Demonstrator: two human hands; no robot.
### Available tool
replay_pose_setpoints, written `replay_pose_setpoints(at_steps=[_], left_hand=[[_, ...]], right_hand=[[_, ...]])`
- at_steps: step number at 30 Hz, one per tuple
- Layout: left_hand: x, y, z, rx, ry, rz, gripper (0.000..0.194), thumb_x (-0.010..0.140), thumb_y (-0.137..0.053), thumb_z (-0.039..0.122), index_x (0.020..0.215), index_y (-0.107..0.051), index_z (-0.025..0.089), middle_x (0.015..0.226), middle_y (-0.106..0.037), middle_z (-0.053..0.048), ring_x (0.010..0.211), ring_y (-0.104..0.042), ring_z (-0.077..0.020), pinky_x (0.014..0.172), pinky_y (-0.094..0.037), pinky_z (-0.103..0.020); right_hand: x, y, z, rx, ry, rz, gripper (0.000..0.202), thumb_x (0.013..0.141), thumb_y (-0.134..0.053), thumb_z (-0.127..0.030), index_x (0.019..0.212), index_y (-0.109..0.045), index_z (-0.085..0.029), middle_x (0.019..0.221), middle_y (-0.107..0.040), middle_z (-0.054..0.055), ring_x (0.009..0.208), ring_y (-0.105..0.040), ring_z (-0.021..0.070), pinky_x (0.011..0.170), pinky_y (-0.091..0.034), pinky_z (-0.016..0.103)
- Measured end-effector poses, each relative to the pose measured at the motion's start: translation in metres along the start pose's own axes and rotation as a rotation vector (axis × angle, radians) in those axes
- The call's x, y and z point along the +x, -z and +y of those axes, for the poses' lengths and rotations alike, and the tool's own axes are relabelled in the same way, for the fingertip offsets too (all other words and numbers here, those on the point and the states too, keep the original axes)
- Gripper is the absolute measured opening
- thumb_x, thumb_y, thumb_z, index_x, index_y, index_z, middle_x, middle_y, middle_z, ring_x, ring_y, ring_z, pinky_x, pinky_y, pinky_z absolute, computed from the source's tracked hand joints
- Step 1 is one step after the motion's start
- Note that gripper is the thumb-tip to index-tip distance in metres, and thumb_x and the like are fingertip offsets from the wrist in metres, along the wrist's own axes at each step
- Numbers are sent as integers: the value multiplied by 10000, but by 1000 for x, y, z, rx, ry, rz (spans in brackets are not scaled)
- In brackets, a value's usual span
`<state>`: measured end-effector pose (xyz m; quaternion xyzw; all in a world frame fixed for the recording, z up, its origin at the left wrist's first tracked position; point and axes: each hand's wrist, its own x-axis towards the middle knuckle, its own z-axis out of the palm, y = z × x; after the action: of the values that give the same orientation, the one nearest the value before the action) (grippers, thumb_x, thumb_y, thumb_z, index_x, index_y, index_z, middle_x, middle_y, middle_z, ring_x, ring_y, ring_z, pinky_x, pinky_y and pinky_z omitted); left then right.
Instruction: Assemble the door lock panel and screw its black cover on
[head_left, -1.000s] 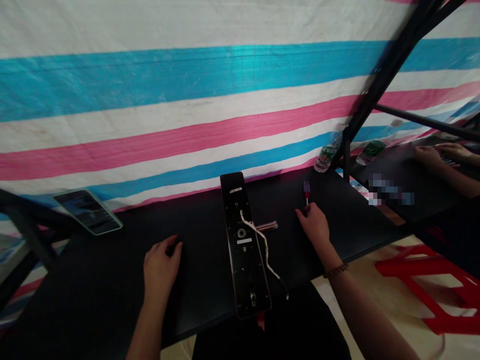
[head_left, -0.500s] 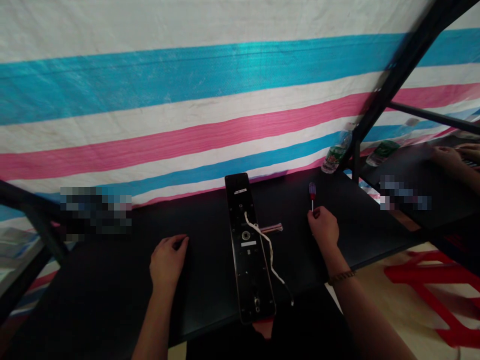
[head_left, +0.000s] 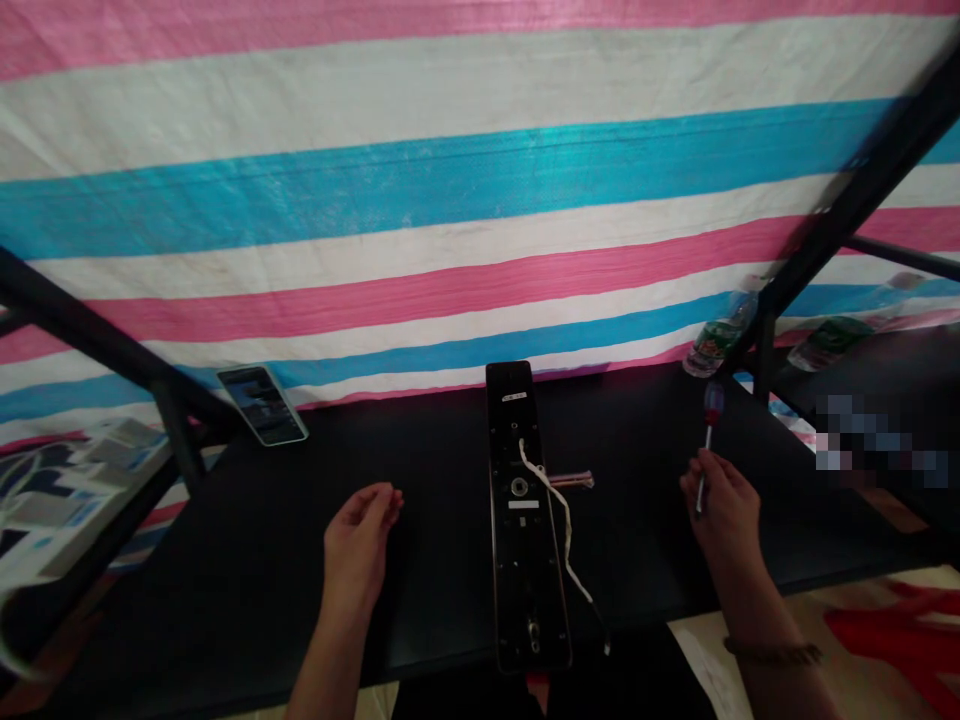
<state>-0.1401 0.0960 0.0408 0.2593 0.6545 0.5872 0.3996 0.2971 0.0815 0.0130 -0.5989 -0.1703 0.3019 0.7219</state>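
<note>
A long black door lock panel (head_left: 529, 580) lies with its back up on the black table, a handle (head_left: 571, 481) sticking out to its right. From its middle a white cable (head_left: 568, 540) runs down past the right edge. To the right, my right hand (head_left: 724, 505) is closed on a screwdriver (head_left: 713, 403) with a purple and red handle, its shaft between thumb and fingers and its handle pointing away from me. My left hand (head_left: 358, 545) rests left of the panel, fingers curled together; what they hold, if anything, is hidden.
A phone (head_left: 264, 405) leans at the table's back left. At the back right stands a plastic bottle (head_left: 718, 335) by a dark metal frame post (head_left: 817, 240). Striped sheeting (head_left: 450, 240) hangs behind. White boxes (head_left: 90, 490) lie beyond the left frame; a red stool (head_left: 892, 630) is at lower right.
The view has shifted, bringing the phone and boxes into sight. My right hand has moved right, away from the panel, and tilted the screwdriver up. My left fingers have curled in more.
</note>
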Motion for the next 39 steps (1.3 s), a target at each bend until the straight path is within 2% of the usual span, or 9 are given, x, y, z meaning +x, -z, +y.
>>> replay_pose_setpoints(at_steps=[2, 5, 9, 13, 20, 24, 28, 34, 39], left_hand=[[-24, -3, 1, -235, 117, -22, 245, 578, -833, 245, 761, -697, 156, 736, -691, -5, 700, -657, -130, 708, -539, -249], [-65, -15, 3, -311, 237, -145, 310, 489, -910, 232, 724, -725, 149, 706, -708, -17, 684, -662, -132, 671, -540, -230], [-114, -40, 2, -219, 246, -431, 256, 568, -911, 277, 715, -748, 147, 703, -726, -42, 649, -639, -119, 620, -502, -206], [-134, -57, 2, -125, 185, -514, 198, 648, -866, 286, 766, -767, 162, 709, -721, -32, 640, -608, -106, 617, -466, -199], [-137, -59, 10, 0, 149, -601, 190, 627, -848, 312, 710, -763, 164, 622, -661, -8, 574, -541, -101, 562, -410, -204], [-141, -58, 12, 12, 163, -590, 205, 614, -848, 328, 711, -760, 170, 625, -667, -10, 577, -551, -111, 565, -416, -211], [-143, -55, 16, 33, 174, -591, 208, 612, -850, 335, 695, -750, 171, 616, -659, -6, 569, -547, -109, 556, -409, -207], [-141, -44, 23, 33, 171, -629, 226, 625, -847, 357, 681, -738, 168, 599, -632, 0, 562, -516, -104, 547, -393, -205], [-147, -34, 20, -23, 140, -644, 220, 665, -838, 361, 706, -747, 165, 634, -616, -4, 583, -515, -100, 553, -394, -196]], right_hand=[[-20, 2, -8, 212, -113, -23, 419, 557, -913, -365, 806, -635, -175, 650, -634, -50, 482, -556, 68, 483, -509, 169], [-65, -6, -17, 304, -237, -99, 449, 536, -956, -297, 862, -674, -169, 784, -741, 3, 580, -668, 85, 559, -566, 148], [-131, -28, -25, 278, -237, -313, 355, 711, -885, -390, 922, -694, -177, 906, -782, 94, 713, -758, 183, 584, -602, 217], [-166, -41, -34, 254, -191, -495, 281, 840, -782, -433, 924, -691, -180, 883, -782, 115, 691, -765, 215, 601, -624, 279], [-166, -32, -36, 176, -153, -522, 284, 863, -757, -452, 942, -679, -191, 895, -787, 117, 688, -769, 210, 648, -638, 281], [-164, -22, -33, 130, -124, -538, 272, 874, -745, -446, 956, -682, -194, 945, -787, 131, 718, -776, 223, 692, -645, 299], [-165, -15, -37, 68, -77, -625, 214, 913, -704, -413, 982, -689, -210, 983, -785, 137, 778, -783, 258, 731, -651, 345], [-169, -21, -53, 54, -49, -735, 203, 940, -666, -405, 955, -710, -208, 964, -787, 146, 779, -783, 277, 715, -650, 360], [-176, -30, -58, 112, -117, -697, 240, 903, -719, -427, 888, -729, -188, 903, -792, 125, 691, -768, 206, 681, -628, 278]])
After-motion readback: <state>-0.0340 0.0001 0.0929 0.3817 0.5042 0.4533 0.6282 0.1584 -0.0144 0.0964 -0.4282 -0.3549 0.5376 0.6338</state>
